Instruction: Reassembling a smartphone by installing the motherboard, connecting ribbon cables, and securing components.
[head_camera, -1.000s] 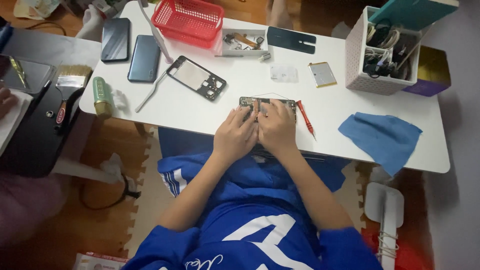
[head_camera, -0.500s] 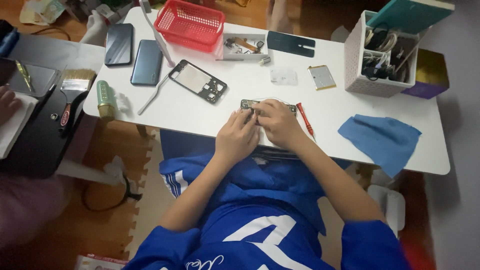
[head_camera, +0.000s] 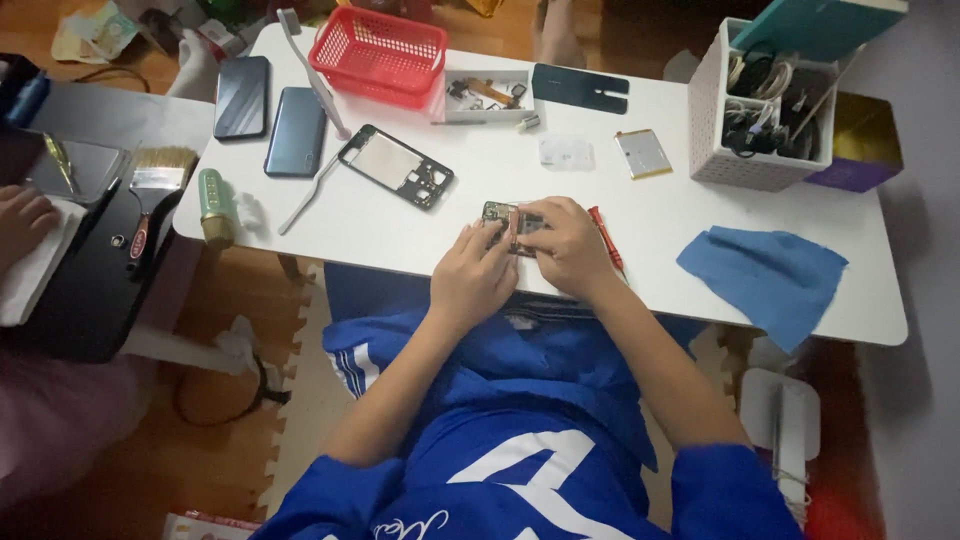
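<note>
At the far left, a wooden-handled flat paintbrush (head_camera: 150, 190) lies on a black side surface, with a small green cylindrical bottle (head_camera: 213, 205) on the white tabletop (head_camera: 620, 270) edge beside it. Two dark slab smartphones (head_camera: 270, 115) lie flat further in, next to a red plastic mesh basket (head_camera: 383, 55) and a stripped black phone frame (head_camera: 396, 167). At the front centre edge, the left hand (head_camera: 470, 275) and right hand (head_camera: 570, 248) are both curled closed, fingertips pinching a small dark circuit-board assembly (head_camera: 510, 218) pressed onto the tabletop. A red-handled screwdriver (head_camera: 604, 237) lies just beside the right hand. A crumpled blue cloth (head_camera: 765, 275) lies to the right. Risk: the assembly sits near the edge; a slip under finger pressure could send it or loose parts onto the lap.
</note>
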